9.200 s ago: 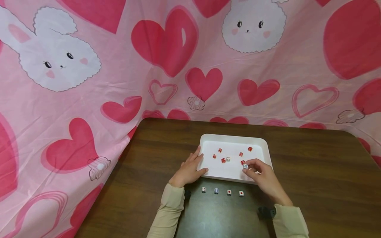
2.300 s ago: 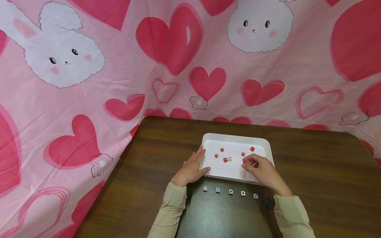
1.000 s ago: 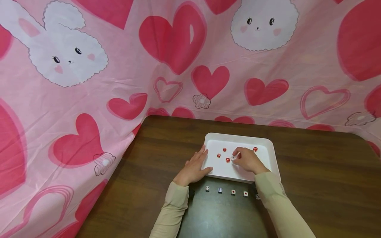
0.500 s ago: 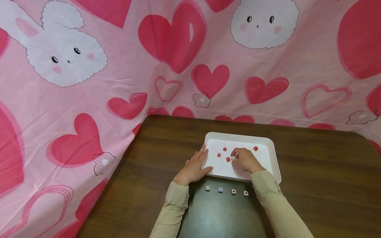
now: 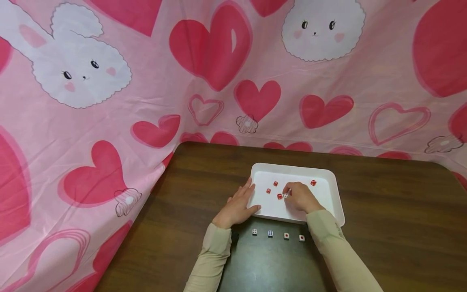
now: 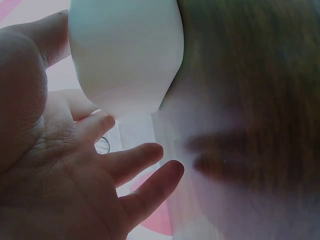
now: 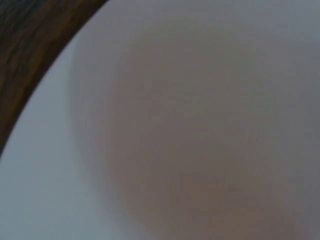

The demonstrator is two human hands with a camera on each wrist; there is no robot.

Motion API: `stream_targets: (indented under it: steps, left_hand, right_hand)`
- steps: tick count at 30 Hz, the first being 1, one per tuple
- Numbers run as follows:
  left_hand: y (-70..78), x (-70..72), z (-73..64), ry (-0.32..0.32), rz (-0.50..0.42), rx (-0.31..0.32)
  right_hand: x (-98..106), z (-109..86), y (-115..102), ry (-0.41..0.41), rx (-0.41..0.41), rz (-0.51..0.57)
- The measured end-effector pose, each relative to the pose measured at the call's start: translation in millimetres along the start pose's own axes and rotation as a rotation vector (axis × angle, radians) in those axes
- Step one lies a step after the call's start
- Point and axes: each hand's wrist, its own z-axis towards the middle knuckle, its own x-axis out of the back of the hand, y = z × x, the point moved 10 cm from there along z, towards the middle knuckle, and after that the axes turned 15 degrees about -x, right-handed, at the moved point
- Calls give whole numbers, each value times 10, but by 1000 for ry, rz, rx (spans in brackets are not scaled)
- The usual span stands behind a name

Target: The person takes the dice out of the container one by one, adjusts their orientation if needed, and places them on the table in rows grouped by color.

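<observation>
In the head view, my right hand (image 5: 300, 197) reaches into the white tray (image 5: 335, 202), its thumb and forefinger pinching a white die (image 5: 285, 195). Right beside that die lies a red die (image 5: 279, 196). Two more red dice, one nearer (image 5: 268, 190) and one farther back (image 5: 275, 183), are to the left; another red die (image 5: 313, 183) lies at the back right. My left hand (image 5: 235, 207) rests against the tray's left end with fingers extended; the left wrist view shows the hand (image 6: 75, 155) at the tray's outer wall (image 6: 127, 55). The right wrist view is mostly blur.
In front of the tray, a row of white dice runs along the dark table: a leftmost die (image 5: 254, 232), a blue-dotted die (image 5: 270, 233) and two red-dotted dice (image 5: 286, 236). My right sleeve (image 5: 328, 231) crosses the row's right end. A pink heart-print cloth (image 5: 219, 48) hangs behind.
A white die held in my right hand earlier was set at the row's right end, now hidden by the sleeve. That hand has moved left across the tray to another white die.
</observation>
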Motion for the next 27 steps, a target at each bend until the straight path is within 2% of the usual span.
stream_targets:
  steps: [4,12,23,27]
  left_hand:
    - [-5,-5,-9,-4,0,5]
    - [2,4,-33,-6,-11,9]
    - [6,-4,-9,-3,-31,11]
    - [-4,-13,10,-3,-33,14]
  right_hand:
    - [-12,-5,12,-4,-9,7]
    - [53,-66,-7,42,17,17]
    - [127,-94,35,26,2,71]
    - [168,-106,53,31,21,107]
